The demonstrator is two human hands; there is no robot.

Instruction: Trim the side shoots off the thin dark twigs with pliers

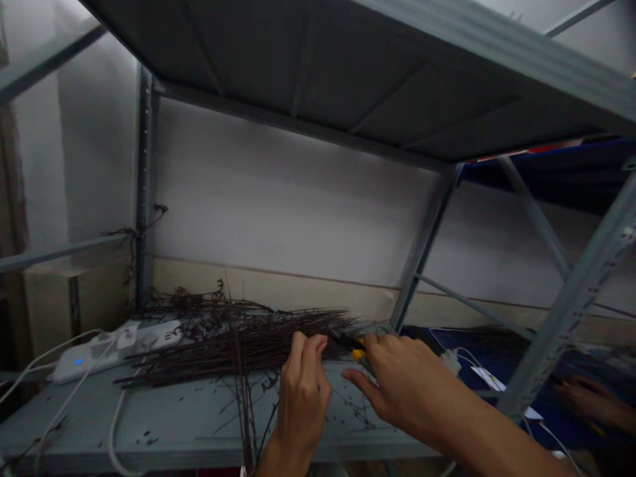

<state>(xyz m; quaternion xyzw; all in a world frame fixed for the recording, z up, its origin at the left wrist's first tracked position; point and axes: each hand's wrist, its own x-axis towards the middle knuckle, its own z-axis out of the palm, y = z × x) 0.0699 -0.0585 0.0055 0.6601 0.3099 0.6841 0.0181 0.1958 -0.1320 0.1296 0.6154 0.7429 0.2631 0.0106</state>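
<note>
My right hand [397, 371] is closed around a pair of pliers [358, 354] with yellow and dark handles. The dark jaws [342, 339] point left, toward my left hand. My left hand [304, 381] is raised beside them, its fingers curled together in a pinch; whatever is between the fingertips is hidden. Behind both hands lies a heap of thin, dark wires [238, 348] on the grey metal shelf [183, 417]. A few long wires [242, 397] stand nearly upright just left of my left wrist.
A white power strip [106, 351] with plugs and cables sits at the shelf's left. Short wire scraps are scattered along the front. Another shelf board [318, 73] hangs overhead, between metal posts [144, 179]. At right, another person's blurred hand [591, 401] is over a blue surface.
</note>
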